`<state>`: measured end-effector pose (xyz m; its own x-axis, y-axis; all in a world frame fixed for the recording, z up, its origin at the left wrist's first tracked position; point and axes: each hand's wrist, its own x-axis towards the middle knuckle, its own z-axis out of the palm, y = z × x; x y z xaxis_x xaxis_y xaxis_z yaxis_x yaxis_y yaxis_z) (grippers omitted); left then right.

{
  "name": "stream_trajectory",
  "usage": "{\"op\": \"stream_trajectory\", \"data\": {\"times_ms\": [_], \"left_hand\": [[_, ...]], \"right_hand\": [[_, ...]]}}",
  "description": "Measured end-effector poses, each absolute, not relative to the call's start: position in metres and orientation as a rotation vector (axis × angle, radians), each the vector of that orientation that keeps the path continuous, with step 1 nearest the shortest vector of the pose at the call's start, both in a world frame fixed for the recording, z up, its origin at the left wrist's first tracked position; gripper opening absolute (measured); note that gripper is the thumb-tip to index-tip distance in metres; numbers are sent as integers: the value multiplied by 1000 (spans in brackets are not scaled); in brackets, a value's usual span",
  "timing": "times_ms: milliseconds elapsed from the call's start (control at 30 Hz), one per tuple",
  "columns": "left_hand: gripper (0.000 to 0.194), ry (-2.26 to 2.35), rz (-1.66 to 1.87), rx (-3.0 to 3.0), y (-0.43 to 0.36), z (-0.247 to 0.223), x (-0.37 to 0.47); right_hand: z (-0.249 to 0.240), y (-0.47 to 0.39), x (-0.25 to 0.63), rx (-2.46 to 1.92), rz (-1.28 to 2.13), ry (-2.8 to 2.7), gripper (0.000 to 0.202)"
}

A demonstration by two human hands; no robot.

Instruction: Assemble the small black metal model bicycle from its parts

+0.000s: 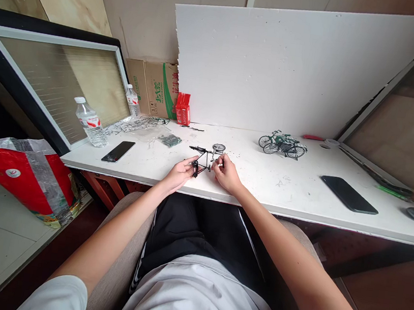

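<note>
Head view: desk (144, 164) under the bike frame (203, 159). Carton (149, 88) beyond frame, to its left. Left hand (180, 176) at frame's near left end, fingers gripping it. Right hand (226, 174) at frame's right side, thumb and fingertips pinched together; can't tell on what. Two built bikes (282, 144) right of frame, farther back. Wheel (219, 147) at frame's far right end.

The tabletop (225, 188) looks smooth, the water bottle (91, 124) clear plastic.
</note>
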<state>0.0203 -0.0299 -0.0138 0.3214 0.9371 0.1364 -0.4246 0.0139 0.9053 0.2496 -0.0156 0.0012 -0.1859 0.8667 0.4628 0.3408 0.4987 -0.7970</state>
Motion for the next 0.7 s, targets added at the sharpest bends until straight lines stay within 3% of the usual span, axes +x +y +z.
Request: {"op": "stream_trajectory", "data": {"times_ms": [700], "left_hand": [[68, 653, 1195, 1143, -37, -9, 27]], "right_hand": [[6, -20, 248, -1035, 548, -1663, 21]]}}
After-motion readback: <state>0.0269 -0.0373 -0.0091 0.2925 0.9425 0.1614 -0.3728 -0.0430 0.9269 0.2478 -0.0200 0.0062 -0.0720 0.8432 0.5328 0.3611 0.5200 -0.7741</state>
